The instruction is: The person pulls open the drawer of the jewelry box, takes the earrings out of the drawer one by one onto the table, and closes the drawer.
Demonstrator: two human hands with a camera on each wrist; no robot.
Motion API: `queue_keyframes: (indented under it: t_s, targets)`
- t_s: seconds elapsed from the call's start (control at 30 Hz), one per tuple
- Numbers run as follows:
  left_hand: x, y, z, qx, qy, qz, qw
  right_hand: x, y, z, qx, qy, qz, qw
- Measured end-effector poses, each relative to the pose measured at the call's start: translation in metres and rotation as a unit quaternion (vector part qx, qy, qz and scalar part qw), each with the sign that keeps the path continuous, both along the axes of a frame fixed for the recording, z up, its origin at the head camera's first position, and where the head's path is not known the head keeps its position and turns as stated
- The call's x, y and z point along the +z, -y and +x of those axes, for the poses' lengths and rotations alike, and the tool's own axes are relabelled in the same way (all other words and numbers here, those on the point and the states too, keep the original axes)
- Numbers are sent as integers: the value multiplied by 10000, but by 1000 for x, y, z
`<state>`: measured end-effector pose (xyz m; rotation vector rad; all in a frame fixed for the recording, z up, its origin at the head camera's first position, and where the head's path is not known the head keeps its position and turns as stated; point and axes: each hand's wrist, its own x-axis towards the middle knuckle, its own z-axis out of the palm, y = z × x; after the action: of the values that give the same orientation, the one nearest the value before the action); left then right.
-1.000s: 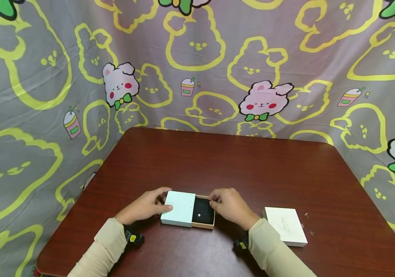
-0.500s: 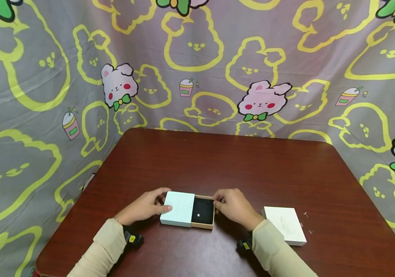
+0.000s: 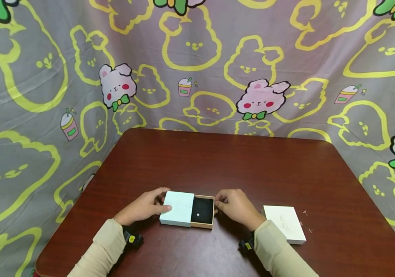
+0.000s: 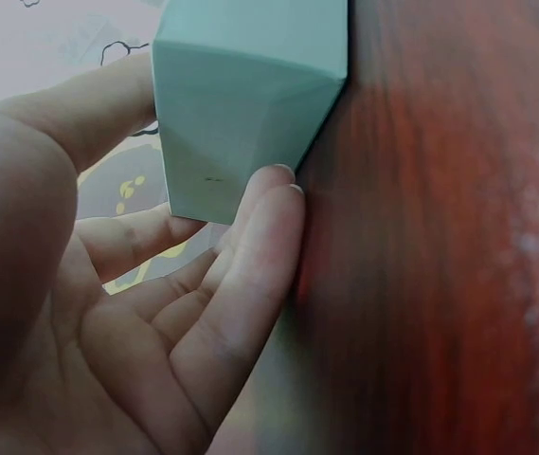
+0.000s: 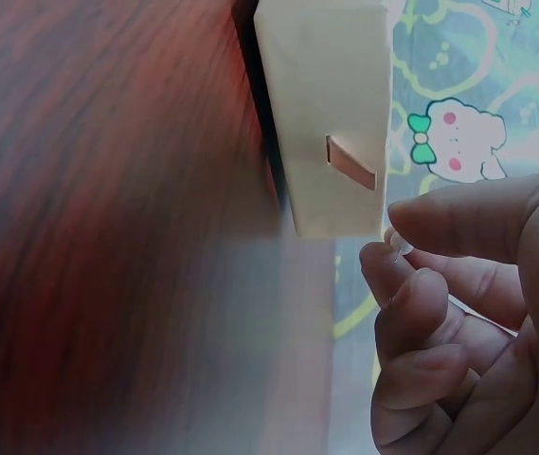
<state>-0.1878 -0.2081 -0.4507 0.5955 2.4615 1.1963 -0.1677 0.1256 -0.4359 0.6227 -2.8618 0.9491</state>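
On the table a pale blue box sleeve [image 3: 177,209] covers the left part of a drawer [image 3: 202,225], which is slid partly out to the right. Inside the drawer lies a black pad [image 3: 205,206] bearing one pearl stud [image 3: 198,215]. My left hand [image 3: 143,207] grips the sleeve's left end, thumb on top. Just off the drawer's right end, my right hand [image 3: 235,206] pinches a small white earring [image 5: 400,245] with a thin metal post, partly hidden between thumb and forefinger. A tan ribbon tab [image 5: 352,166] sticks out from the drawer's end face.
To the right stands a white box [image 3: 284,224] with faint lettering on top. Small metallic pieces, one behind [image 3: 305,212] and one in front [image 3: 310,231], lie beyond it. Patterned cloth [image 3: 197,77] hangs behind the brown table [image 3: 218,161].
My right hand has moved slightly right, from over the drawer's edge to just beyond it, uncovering the right end of the black pad. The left hand keeps its grip on the sleeve.
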Motion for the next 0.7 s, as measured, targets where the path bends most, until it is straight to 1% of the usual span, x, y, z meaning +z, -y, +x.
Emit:
queue_keyframes:
  t_s: [0.27, 0.5, 0.7]
  targets:
    - [-3, 1, -2, 9, -94, -68, 9999, 1, -3, 1, -82, 32, 31, 10000]
    - [-1, 1, 0, 24, -86, -77, 9999, -1, -5, 1, -158, 16, 103, 9998]
    - [-1, 0, 0, 21, -88, -53, 9999, -4, -8, 2, -162, 94, 121, 9998]
